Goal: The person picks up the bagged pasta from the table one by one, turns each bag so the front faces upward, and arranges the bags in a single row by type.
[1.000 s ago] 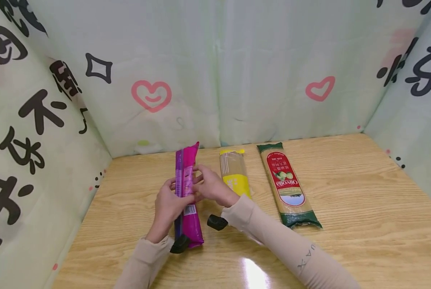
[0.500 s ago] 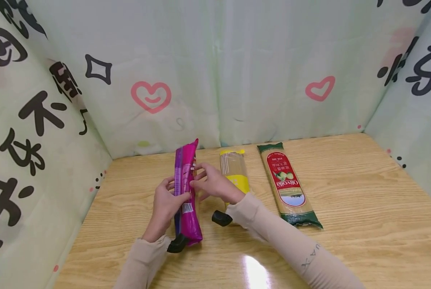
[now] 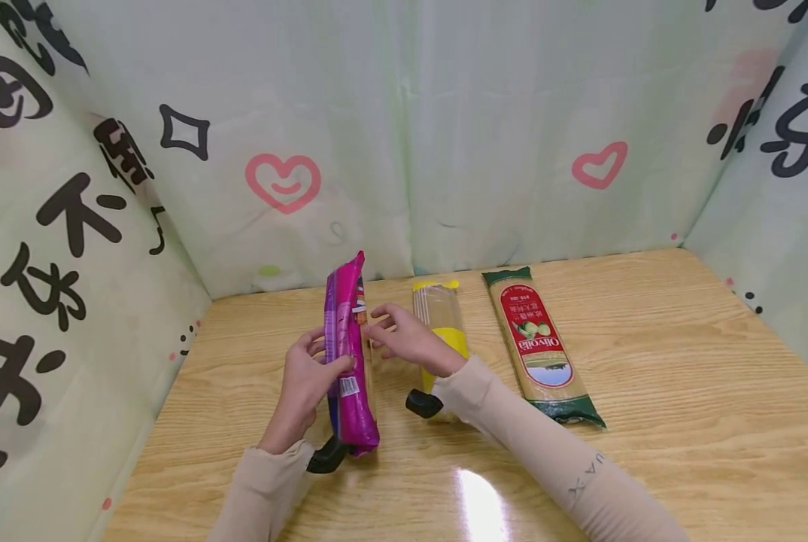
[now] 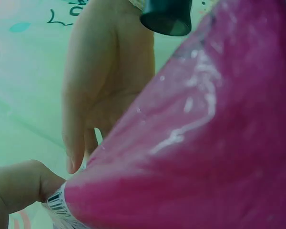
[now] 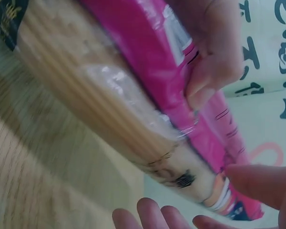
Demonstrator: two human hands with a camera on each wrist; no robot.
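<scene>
A magenta and purple pack of pasta [image 3: 355, 406] stands tilted on edge at the table's left middle. My left hand [image 3: 307, 380] grips it, thumb on the printed face by the barcode and fingers behind. The left wrist view shows my left thumb [image 4: 21, 186] at the barcode, with the glossy pack [image 4: 219, 148] filling the right side. To the pack's right is my right hand [image 3: 414, 342], fingers loosely bent. In the right wrist view, its thumb [image 5: 262, 188] meets or nearly meets the wrapper, while its fingertips stay apart. Pale sticks show through the pack's clear side [image 5: 90, 71].
A clear and yellow noodle pack [image 3: 438, 305] lies beyond my right forearm, partly covered by it. Farther right is a green-ended spaghetti pack [image 3: 536, 339] with a red label. Printed cloth walls [image 3: 485, 113] enclose the wooden table [image 3: 681, 361] behind and at both sides.
The magenta pack has turned up onto its edge, showing more of its clear side, and its far end has risen. My right hand has drawn slightly right, away from it.
</scene>
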